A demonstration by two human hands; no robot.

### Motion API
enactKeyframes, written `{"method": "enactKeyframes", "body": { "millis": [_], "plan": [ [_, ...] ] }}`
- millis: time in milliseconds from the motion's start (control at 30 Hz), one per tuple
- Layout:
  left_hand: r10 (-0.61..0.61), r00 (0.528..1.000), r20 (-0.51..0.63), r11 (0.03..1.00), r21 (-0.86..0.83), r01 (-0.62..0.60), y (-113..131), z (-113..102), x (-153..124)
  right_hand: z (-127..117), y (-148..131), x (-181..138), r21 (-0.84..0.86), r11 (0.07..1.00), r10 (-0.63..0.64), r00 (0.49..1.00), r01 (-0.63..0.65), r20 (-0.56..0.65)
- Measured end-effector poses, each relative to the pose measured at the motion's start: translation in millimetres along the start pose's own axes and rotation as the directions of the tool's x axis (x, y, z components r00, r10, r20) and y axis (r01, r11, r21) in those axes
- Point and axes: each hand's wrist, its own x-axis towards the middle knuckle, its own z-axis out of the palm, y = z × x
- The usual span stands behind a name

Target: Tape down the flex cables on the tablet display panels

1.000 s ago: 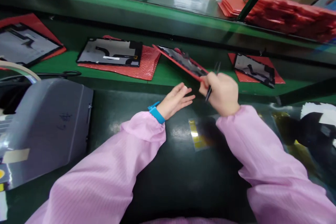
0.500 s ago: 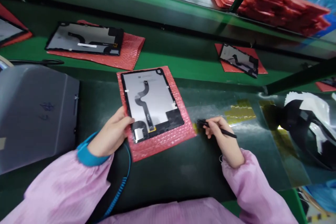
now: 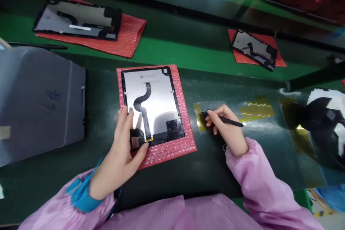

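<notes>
A tablet screen panel lies back-side up on a red bubble-wrap sheet on the dark mat in front of me. A black flex cable curves down its silver back. My left hand rests on the panel's lower left corner, fingers bent around the edge, thumb by the cable's end. My right hand pinches black tweezers, their tip touching a strip of yellow tape pieces on a clear sheet to the right of the panel.
A grey machine housing stands at left. On the green belt behind lie two more panels on red sheets. More yellow tape and a black-and-white object sit at right. Red sheets are stacked top right.
The panel on its red sheet came off the belt onto the mat in front of me. My left hand moved onto its lower corner. My right hand carried the tweezers to the yellow tape.
</notes>
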Motion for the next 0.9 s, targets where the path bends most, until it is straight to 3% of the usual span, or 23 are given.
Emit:
{"method": "enactKeyframes", "body": {
  "millis": [133,300,367,433,500,567,667,900],
  "plan": [
    [0.029,0.997,0.065,0.999,0.017,-0.030,5,1,3,5,-1,-2,0.057,0.998,-0.019,0.996,0.024,-0.086],
    [0.107,0.994,0.020,0.993,0.051,-0.108,-3,-10,11,7,3,-7,0.119,0.982,-0.133,0.985,0.146,-0.105],
    [0.213,0.976,0.054,0.975,0.055,-0.216,-11,-17,15,15,3,-15,0.141,0.967,-0.202,0.975,0.213,-0.089],
    [0.352,0.925,0.144,0.928,0.072,-0.365,-19,-22,18,28,0,-27,0.165,0.954,-0.245,0.969,0.249,-0.047],
    [0.459,0.857,0.234,0.868,0.088,-0.489,-27,-26,17,44,-6,-41,0.198,0.954,-0.238,0.971,0.227,0.035],
    [0.486,0.824,0.291,0.839,0.108,-0.533,-32,-26,16,62,-12,-56,0.231,0.959,-0.197,0.971,0.162,0.138],
    [0.474,0.824,0.309,0.836,0.134,-0.532,-35,-23,13,85,-19,-71,0.250,0.967,-0.107,0.967,0.048,0.229],
    [0.512,0.805,0.300,0.814,0.129,-0.566,-38,-19,13,104,-24,-75,0.221,0.975,-0.035,0.981,-0.009,0.193]
  ]
}}
